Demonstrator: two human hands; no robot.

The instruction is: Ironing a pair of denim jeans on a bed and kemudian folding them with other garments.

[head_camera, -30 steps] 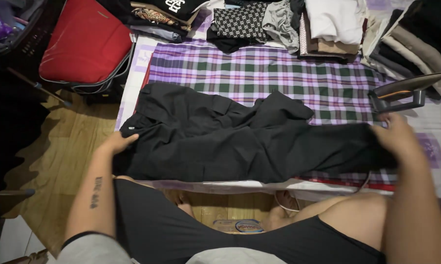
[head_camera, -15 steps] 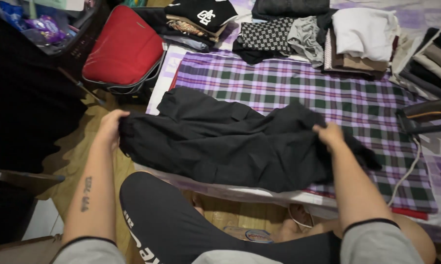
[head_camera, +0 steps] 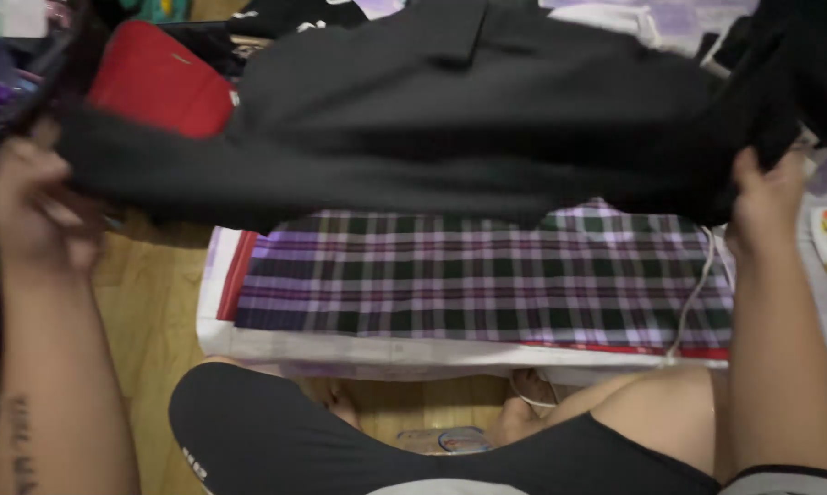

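The left hand (head_camera: 30, 206) and the right hand (head_camera: 769, 203) are each closed on an end of the black garment (head_camera: 450, 119), which hangs stretched between them above the plaid cloth (head_camera: 487, 275). A red bag (head_camera: 157, 78) shows behind the garment near the left hand, and a white cord (head_camera: 693, 298) runs down just beside the right wrist.

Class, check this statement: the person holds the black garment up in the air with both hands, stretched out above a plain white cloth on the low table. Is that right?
Not quite. The left hand and right hand do hold the black garment up and stretched out, but the cloth beneath it is not plain white: it is a purple, green and white plaid. The head view shows this.
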